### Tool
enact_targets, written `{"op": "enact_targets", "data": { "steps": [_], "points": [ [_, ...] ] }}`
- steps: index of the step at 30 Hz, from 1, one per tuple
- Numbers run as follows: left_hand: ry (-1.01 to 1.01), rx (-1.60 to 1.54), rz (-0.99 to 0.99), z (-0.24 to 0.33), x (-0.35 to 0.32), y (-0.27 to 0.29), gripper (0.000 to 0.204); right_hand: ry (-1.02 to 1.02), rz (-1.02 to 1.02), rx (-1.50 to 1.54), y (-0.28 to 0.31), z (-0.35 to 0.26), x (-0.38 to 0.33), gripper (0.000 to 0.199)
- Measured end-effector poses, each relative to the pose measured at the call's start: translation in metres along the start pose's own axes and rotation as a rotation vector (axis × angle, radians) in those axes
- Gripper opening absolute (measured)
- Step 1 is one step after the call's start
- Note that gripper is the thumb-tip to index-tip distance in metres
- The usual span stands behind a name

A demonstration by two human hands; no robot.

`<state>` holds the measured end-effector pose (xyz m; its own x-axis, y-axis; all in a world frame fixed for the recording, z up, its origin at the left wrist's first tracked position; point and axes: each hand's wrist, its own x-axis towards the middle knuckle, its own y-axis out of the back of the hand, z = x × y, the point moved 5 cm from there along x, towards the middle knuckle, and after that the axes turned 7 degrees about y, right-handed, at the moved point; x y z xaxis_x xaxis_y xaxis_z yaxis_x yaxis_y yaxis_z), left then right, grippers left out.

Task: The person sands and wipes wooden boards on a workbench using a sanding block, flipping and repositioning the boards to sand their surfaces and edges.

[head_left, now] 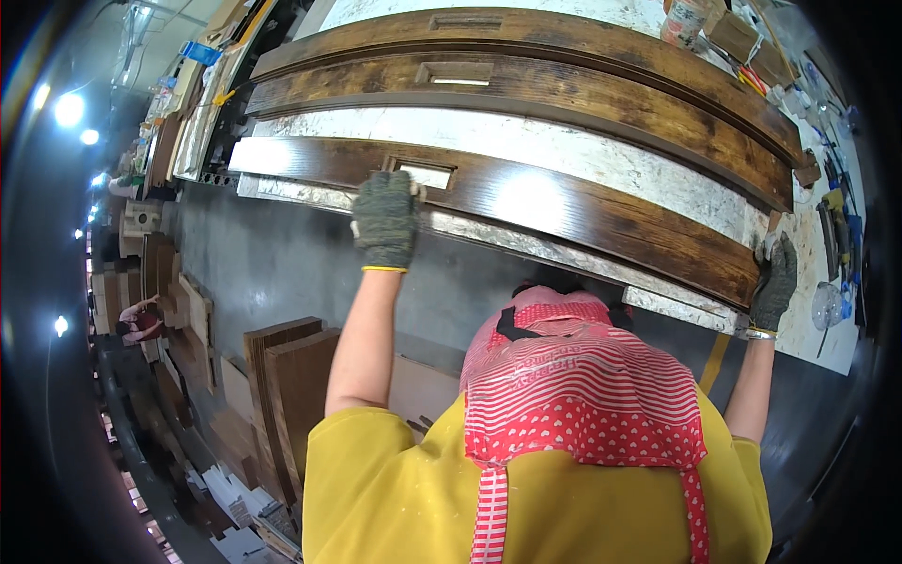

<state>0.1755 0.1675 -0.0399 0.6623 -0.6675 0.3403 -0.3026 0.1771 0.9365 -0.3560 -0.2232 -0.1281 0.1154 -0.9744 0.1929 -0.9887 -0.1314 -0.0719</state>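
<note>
A long dark brown wooden board [583, 211] with a rectangular cut-out [425, 175] lies along the near edge of a white, stained worktable [526, 141]. My left hand [385, 218], in a grey knit glove, grips the board's near edge just beside the cut-out. In the same kind of glove, my right hand [775, 282] holds the board's right end. Both arms stretch out from my yellow shirt and red striped apron [573, 395].
Two more brown boards [564, 89] with cut-outs lie farther back on the table. Hand tools, a clear plastic bottle [829, 305] and a tub [684, 21] crowd its right side. Wooden panels [287, 385] stand stacked on the floor at left, where another person [139, 321] works.
</note>
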Motion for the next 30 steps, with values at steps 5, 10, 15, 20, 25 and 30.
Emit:
{"op": "enact_targets", "data": {
  "steps": [5,10,15,20,25,30],
  "points": [
    [0.021,-0.094,-0.043,-0.008,0.018,0.026,0.023,-0.01,0.016,0.019,0.001,0.006,0.0,0.039],
    [-0.19,-0.14,-0.123,0.061,-0.003,0.012,0.014,-0.003,0.02,-0.042,0.011,0.005,0.003,0.042],
    [0.237,0.162,-0.093,-0.087,-0.024,0.027,0.025,-0.002,-0.038,-0.085,-0.001,0.011,0.004,0.043],
    [0.32,0.187,0.051,-0.084,-0.017,0.025,0.023,-0.07,-0.073,0.234,-0.016,0.01,-0.009,0.039],
    [0.086,0.008,0.164,-0.061,0.028,0.017,0.018,-0.046,-0.027,0.206,-0.101,-0.002,-0.054,0.039],
    [0.061,-0.076,-0.004,-0.113,0.047,-0.025,0.02,-0.007,0.184,0.05,-0.102,0.004,-0.057,0.041]
  ]
}}
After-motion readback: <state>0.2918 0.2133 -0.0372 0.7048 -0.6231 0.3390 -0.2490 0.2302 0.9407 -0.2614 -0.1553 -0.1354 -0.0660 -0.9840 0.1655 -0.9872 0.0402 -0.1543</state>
